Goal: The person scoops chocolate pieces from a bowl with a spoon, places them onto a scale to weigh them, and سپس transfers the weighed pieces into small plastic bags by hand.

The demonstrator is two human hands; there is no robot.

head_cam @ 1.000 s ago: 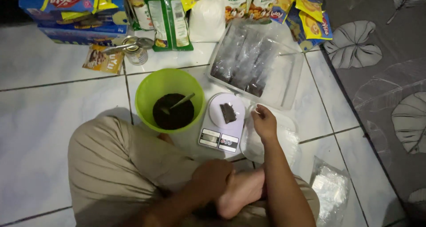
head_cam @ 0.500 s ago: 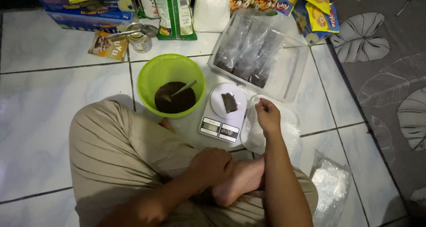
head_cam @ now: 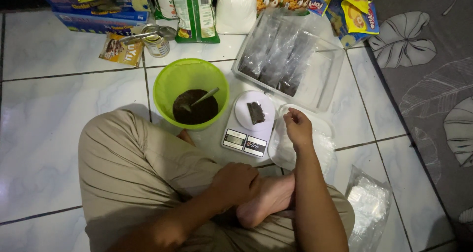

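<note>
one small dark packet lies on the white kitchen scale on the tiled floor, its long axis running away from the person. the right hand hovers just right of it, fingers pinched together, holding nothing visible. the left hand rests clenched on the foot

Green packets behind grey scale screen
</note>
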